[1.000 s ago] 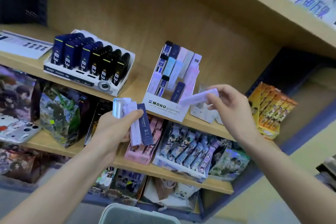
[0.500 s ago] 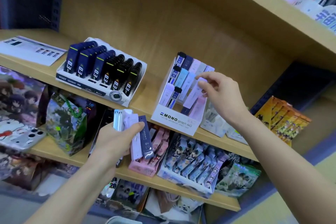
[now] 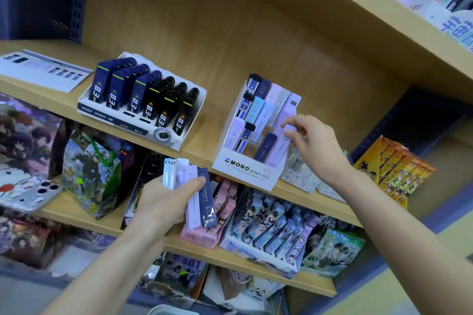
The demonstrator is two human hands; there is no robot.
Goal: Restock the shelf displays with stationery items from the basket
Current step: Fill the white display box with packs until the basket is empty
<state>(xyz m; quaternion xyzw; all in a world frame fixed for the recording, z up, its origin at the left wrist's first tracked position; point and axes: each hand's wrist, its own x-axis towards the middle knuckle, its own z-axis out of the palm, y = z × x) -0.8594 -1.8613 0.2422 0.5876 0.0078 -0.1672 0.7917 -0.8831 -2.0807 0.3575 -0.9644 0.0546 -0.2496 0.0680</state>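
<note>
Head view: push lilac lead case (image 3: 280, 147), pinched by right hand (image 3: 317, 146), straight into MONO display (image 3: 245, 171) slot, with left hand (image 3: 163, 202) gripping spare cases (image 3: 202, 199).

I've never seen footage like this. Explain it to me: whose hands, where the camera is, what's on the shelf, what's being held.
There is no machine here. These are a person's two bare hands, filmed by one wide-angle camera worn on the head, looking forward and down. The wooden shelf carries a white MONO display box of pencil-lead cases, a tray of dark cases and a leaflet. The left hand grips a bundle of lead cases. The right hand pinches the top of a pale lilac case at the display's right side.
</note>
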